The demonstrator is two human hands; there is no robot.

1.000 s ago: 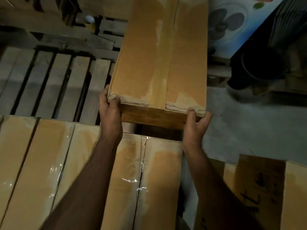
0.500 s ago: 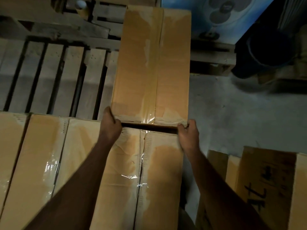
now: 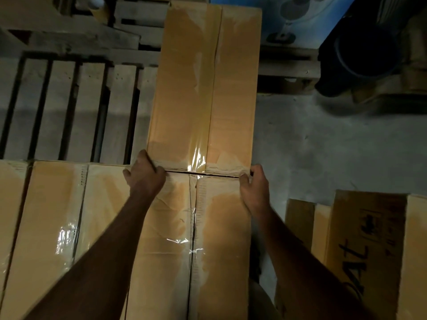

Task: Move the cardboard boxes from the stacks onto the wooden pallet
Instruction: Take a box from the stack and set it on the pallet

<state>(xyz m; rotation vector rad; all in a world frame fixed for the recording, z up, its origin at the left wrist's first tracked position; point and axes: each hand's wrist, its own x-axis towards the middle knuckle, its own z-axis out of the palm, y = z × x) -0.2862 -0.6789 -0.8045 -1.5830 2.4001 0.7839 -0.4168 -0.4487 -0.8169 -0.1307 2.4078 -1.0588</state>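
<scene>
I have both hands on the near end of a long, tan cardboard box sealed with shiny clear tape (image 3: 204, 88). My left hand (image 3: 144, 177) curls around its near left corner, fingers bent over the edge. My right hand (image 3: 254, 184) curls around its near right corner the same way. So both hands hold the box, one at each corner, and neither is nearer than the other. The box stretches straight away from my hands, with its long side pointing forward. It looks like it sits on the right side of the grey wooden pallet with slats and dark gaps (image 3: 76, 112), which spreads out ahead of my left hand. Under my arms lie more tan taped cardboard boxes in a row (image 3: 104, 227), and the near end of my box meets the far edge of that row. I think the box is about where it belongs, so my next move is to let go and pull my hands straight back toward me. Another brown cardboard box with black writing (image 3: 367, 245) sits close by, behind and right of my right hand.
</scene>
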